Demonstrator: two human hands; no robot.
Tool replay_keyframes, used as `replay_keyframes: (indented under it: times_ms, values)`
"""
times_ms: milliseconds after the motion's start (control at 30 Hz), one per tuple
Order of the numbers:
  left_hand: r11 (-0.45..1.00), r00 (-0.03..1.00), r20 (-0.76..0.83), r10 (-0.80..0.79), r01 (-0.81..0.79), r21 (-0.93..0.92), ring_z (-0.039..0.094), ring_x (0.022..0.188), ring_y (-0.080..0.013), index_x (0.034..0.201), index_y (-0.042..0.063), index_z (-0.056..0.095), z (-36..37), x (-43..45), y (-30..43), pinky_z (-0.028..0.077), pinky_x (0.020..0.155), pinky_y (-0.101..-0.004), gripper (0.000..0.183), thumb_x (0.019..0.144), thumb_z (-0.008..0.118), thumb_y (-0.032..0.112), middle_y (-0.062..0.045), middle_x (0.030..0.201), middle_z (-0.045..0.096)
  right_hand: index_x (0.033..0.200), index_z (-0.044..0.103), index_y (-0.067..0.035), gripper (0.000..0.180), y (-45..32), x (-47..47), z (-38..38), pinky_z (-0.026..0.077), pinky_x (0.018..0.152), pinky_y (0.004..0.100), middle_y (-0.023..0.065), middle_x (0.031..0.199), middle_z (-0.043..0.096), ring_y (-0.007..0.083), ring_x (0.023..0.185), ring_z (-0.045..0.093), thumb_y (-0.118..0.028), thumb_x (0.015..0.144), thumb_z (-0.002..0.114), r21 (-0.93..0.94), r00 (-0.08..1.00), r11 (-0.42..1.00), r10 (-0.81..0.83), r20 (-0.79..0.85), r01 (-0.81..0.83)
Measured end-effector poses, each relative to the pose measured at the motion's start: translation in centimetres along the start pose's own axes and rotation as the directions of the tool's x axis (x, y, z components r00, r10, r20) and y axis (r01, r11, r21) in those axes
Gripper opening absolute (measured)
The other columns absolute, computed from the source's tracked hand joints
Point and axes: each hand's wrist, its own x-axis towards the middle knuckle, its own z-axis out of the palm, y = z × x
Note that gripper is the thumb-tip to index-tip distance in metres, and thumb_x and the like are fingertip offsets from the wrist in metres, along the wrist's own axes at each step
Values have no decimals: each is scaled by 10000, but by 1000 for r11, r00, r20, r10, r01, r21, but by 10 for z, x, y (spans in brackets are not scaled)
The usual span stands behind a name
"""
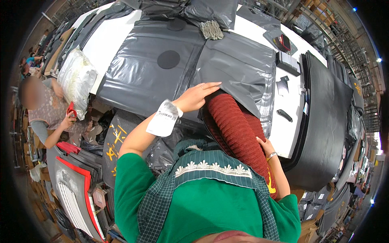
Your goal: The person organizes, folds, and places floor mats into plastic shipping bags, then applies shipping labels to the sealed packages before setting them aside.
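Observation:
A folded dark-red ribbed mat (234,118) with a black underside lies at the table's near edge. Its far end sits at the mouth of a grey plastic bag (237,63), partly under the bag's top layer. My left hand (196,95) reaches over that mouth with fingers stretched out flat, beside the mat's far end. A white strip of printed labels (164,119) hangs round my left wrist. Lower right, my right hand (266,146) grips the side of the mat, its fingers partly hidden. Yellow marking (271,182) shows on the mat's near end.
More grey bags (146,66) lie left, with a black disc (169,59) on them. A brush-like grey pad (211,29), a card box (288,63) and a box cutter (284,115) are farther out. Black mats (325,121) stand right. A co-worker (51,106) holds red-handled scissors (71,110).

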Motion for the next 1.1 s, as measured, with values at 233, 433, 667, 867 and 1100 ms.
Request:
replay_keyframes:
  times_ms: [233,433,667,867,1100]
  values:
    - [976,976,-1,219,-219,-16,547,871,-225,1276,121,411,16,-5,48,486,759,-300,589,711,530,3,-72,1314,435,1102,539,45,509,-25,-10,-1,467,776,300,112,1016,615,188,864,593,-296,758,698,24,997,998,55,-49,-54]
    - [557,573,317,-756,817,-149,572,894,-372,1007,-24,567,62,-64,26,458,789,-418,368,730,587,216,-239,910,587,1078,563,51,491,-13,7,-16,461,767,288,111,1015,618,183,852,591,-298,759,696,32,999,999,5,-38,-4]
    - [737,844,460,-274,492,-464,588,673,-351,736,-83,579,99,-12,76,451,653,-421,312,756,509,221,-263,688,575,1180,498,43,550,-58,46,-35,457,824,318,111,1082,584,202,924,570,-291,778,667,40,997,996,-79,26,78]
    - [-86,778,383,-499,396,-914,590,636,-219,809,-2,592,103,28,6,485,596,-349,284,832,420,223,-114,758,620,1260,415,55,715,-163,81,-30,413,914,309,145,1206,505,224,1055,515,-447,792,615,-48,943,942,-333,10,333]
    - [158,508,450,-734,773,-615,526,557,-221,861,-21,586,126,-5,-51,423,498,-351,324,810,414,249,-109,722,565,1140,491,146,838,-58,159,-10,385,932,351,246,1161,538,328,1057,530,-584,742,595,-693,530,540,-806,-263,478]
